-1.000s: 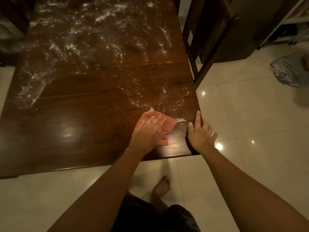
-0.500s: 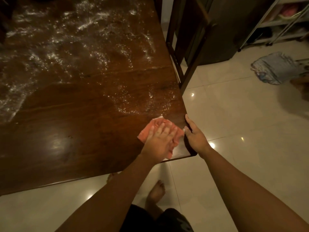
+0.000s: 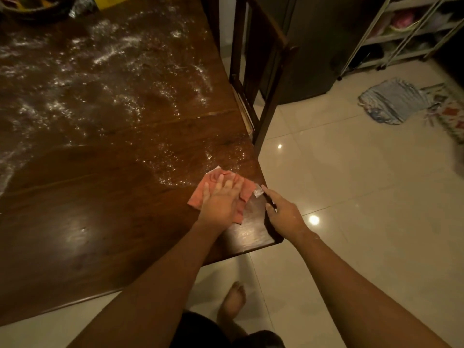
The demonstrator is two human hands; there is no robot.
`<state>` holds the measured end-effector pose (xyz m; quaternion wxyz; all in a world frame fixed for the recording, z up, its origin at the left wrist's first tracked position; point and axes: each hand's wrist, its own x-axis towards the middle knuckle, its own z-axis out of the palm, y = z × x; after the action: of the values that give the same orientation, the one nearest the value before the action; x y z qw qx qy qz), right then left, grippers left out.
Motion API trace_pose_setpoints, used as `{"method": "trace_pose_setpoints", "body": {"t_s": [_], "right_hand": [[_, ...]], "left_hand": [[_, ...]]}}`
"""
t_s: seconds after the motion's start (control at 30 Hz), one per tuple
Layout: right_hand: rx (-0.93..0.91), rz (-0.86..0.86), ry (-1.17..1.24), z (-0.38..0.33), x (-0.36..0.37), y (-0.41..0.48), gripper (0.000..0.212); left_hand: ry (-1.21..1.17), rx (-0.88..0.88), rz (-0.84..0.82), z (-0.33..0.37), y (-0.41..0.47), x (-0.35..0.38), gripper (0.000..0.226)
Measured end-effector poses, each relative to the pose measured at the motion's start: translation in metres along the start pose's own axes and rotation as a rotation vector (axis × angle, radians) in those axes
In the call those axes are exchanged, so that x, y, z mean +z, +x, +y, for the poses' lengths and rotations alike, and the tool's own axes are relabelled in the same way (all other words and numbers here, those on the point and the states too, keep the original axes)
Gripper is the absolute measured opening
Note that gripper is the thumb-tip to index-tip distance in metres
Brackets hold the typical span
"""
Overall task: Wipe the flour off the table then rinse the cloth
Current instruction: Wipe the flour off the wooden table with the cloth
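- Dark table [image 3: 75, 209], flour [image 3: 113, 55] strewn over its far half.
- Left hand [image 3: 221, 204] presses cloth [image 3: 197, 198] flat near the right edge, fingers straight, slightly spread.
- Right hand [image 3: 283, 216] at that edge, forefinger straight.

I have bare counter [image 3: 75, 222] on the near and left side, room for a wide sweep. A chair [image 3: 268, 79] stands tight against the far right edge and blocks passage there. Clutter [image 3: 37, 8] crowds the far left corner. The floor [image 3: 351, 197] to the right lies open.

Salmon-pink cloth [image 3: 198, 197], white flour [image 3: 113, 54], dark brown table [image 3: 75, 222].
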<state>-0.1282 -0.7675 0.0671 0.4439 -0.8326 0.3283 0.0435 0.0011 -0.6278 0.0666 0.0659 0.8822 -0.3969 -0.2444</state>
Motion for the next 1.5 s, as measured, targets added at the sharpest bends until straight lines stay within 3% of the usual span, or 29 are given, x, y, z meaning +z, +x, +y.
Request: {"method": "trace_pose_setpoints", "body": {"t_s": [0.17,0.27,0.33,0.4,0.53,0.63,0.83,0.93,1.03,1.23,1.37,1.5], "right_hand": [[0.170,0.022,0.183,0.009,-0.017,0.001,0.042],[0.197,-0.024,0.138,0.004,-0.024,0.012,0.041],[0.207,-0.062,0.088,-0.007,-0.025,0.021,0.044],[0.183,-0.073,-0.015,-0.019,-0.021,0.031,0.046],[0.162,-0.043,-0.193,-0.040,-0.007,0.044,0.044],[0.155,-0.026,-0.229,-0.057,0.000,0.056,0.041],[0.220,-0.120,-0.354,-0.085,0.019,0.087,0.070],[0.299,-0.074,-0.268,-0.089,0.026,0.092,0.081],[0.309,-0.070,-0.238,-0.086,0.027,0.091,0.083],[0.227,-0.065,-0.188,-0.074,0.024,0.085,0.085],[0.247,-0.090,-0.168,-0.076,0.022,0.085,0.088],[0.244,-0.174,-0.184,-0.075,0.009,0.092,0.088]], "left_hand": [[0.133,0.224,-0.078,0.019,-0.010,0.012,0.065],[0.146,0.364,-0.050,-0.004,-0.039,0.019,0.066],[0.135,0.433,-0.056,-0.028,-0.057,0.025,0.053],[0.101,0.420,-0.061,-0.054,-0.072,0.025,0.052],[0.014,0.237,0.010,-0.103,-0.089,0.017,0.059],[-0.054,0.005,0.112,-0.141,-0.092,0.005,0.059],[-0.211,-0.388,0.357,-0.197,-0.051,-0.032,0.050],[-0.370,-0.573,0.463,-0.202,-0.014,-0.047,0.052],[-0.360,-0.641,0.456,-0.192,0.017,-0.054,0.054],[-0.217,-0.353,0.277,-0.152,0.051,-0.056,0.057],[-0.089,-0.068,0.155,-0.128,0.024,-0.046,0.055],[0.080,0.072,0.106,-0.163,-0.016,-0.041,0.060]]}}
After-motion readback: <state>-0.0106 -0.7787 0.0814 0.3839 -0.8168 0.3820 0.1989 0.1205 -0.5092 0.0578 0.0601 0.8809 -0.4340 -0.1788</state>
